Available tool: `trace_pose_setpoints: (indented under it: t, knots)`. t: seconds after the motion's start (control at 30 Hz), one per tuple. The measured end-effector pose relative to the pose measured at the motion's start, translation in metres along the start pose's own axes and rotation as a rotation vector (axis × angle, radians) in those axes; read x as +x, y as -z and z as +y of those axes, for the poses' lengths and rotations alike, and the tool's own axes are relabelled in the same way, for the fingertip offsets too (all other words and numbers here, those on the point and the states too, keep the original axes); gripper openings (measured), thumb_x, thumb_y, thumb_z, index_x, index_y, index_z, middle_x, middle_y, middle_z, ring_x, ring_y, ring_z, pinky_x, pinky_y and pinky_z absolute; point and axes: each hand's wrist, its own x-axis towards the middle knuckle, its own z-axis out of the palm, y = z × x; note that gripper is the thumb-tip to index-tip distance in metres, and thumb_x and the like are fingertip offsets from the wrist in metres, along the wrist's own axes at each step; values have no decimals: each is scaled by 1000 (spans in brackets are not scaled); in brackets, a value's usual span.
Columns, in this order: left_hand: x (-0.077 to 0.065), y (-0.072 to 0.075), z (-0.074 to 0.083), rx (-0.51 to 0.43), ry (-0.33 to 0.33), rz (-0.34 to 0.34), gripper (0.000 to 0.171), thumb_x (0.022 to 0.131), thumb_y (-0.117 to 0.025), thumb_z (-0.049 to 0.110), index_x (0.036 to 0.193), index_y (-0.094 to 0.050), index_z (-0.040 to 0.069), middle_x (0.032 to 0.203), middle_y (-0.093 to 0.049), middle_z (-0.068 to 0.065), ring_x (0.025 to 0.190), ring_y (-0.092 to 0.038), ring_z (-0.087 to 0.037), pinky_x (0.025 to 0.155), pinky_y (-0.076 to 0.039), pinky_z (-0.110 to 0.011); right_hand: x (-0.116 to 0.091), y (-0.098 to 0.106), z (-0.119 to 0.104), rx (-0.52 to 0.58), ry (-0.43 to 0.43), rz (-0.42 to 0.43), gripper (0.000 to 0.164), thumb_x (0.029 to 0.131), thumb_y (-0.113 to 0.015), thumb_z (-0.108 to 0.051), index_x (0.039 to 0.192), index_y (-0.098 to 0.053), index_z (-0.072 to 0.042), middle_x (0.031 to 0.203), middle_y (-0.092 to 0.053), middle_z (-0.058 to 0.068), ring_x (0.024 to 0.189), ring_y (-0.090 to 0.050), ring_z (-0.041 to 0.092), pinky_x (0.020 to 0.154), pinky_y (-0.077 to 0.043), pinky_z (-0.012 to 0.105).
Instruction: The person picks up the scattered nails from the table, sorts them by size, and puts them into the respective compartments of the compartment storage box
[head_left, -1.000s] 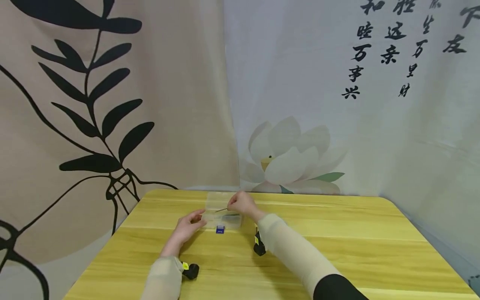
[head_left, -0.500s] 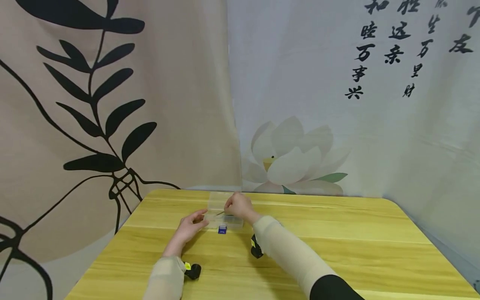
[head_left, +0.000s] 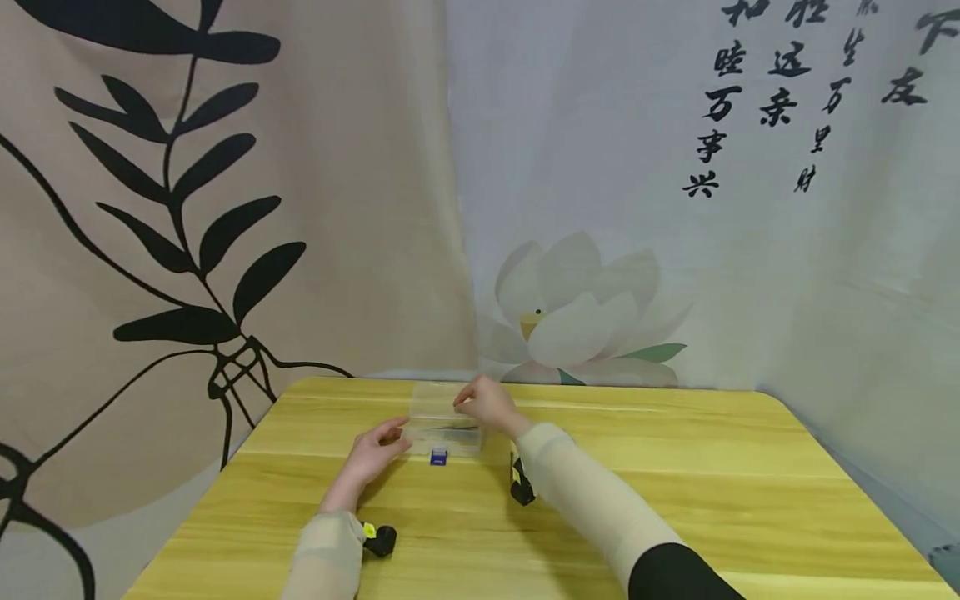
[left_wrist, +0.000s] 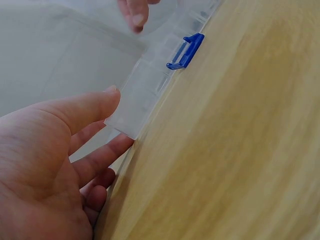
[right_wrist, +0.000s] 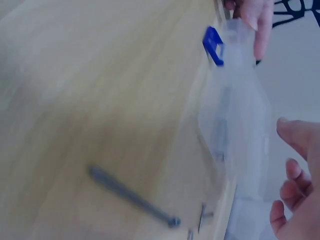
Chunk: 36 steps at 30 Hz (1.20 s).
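Observation:
A clear plastic box (head_left: 461, 446) lies near the far edge of the table, its transparent lid (head_left: 431, 398) raised at the back. A blue latch (head_left: 438, 457) sticks out at its front. Thin dark pieces show inside the box in the head view. My left hand (head_left: 371, 457) holds the box's left end; in the left wrist view the thumb (left_wrist: 107, 102) is at the near side and the fingers are behind and under the corner. Above the box's right part is my right hand (head_left: 491, 408), thumb and fingertips apart in the right wrist view, with nothing between them.
On the wooden table (head_left: 675, 483), a long grey rod with a small head (right_wrist: 132, 195) lies to the right of the box in the right wrist view. Small metal screws (right_wrist: 202, 217) lie beside it. A printed cloth (head_left: 375, 208) hangs behind the table.
My right hand held a thin dark rod over the box, dipped leftward, and is now back to the right without the rod. My left hand has stayed at the box's end.

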Motion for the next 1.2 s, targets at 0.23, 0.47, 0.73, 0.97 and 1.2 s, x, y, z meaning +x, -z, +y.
trace_pose_setpoints:
  t: [0.23,0.47,0.73,0.97,1.2]
  knots:
    - [-7,5,1,1,0,0,49,95,-64,20,141,-51,7,132,-53,-22,120,-48,-36,95,-42,-50,-9,21,18,58,28,8,7,87,-72,-16,88,-78,-13,86,-61,-2,78,-52,13,70,-45,31]
    - [-19,5,3,30,4,-2,50,96,-63,19,142,-49,7,133,-52,-24,122,-47,-38,97,-41,-52,-34,39,39,171,6,-30,11,89,-70,-14,93,-78,-7,92,-67,1,78,-49,14,67,-41,31]
    - [-33,0,6,27,16,4,51,96,-63,19,142,-49,5,133,-52,-25,123,-46,-39,98,-40,-52,-72,46,66,367,-55,-171,20,93,-64,-11,107,-74,0,114,-68,9,101,-61,20,84,-50,35]
    - [-41,-4,7,25,30,13,51,95,-64,20,142,-49,6,134,-51,-25,123,-47,-39,98,-40,-53,-94,49,77,431,-15,-276,21,93,-66,-12,109,-73,0,112,-69,8,105,-63,20,90,-49,39]
    - [-47,-11,12,25,28,15,51,95,-64,19,142,-49,5,134,-51,-26,124,-46,-39,98,-40,-52,-107,54,86,455,-39,-358,23,92,-67,-13,112,-72,-4,114,-68,4,108,-60,19,95,-46,40]
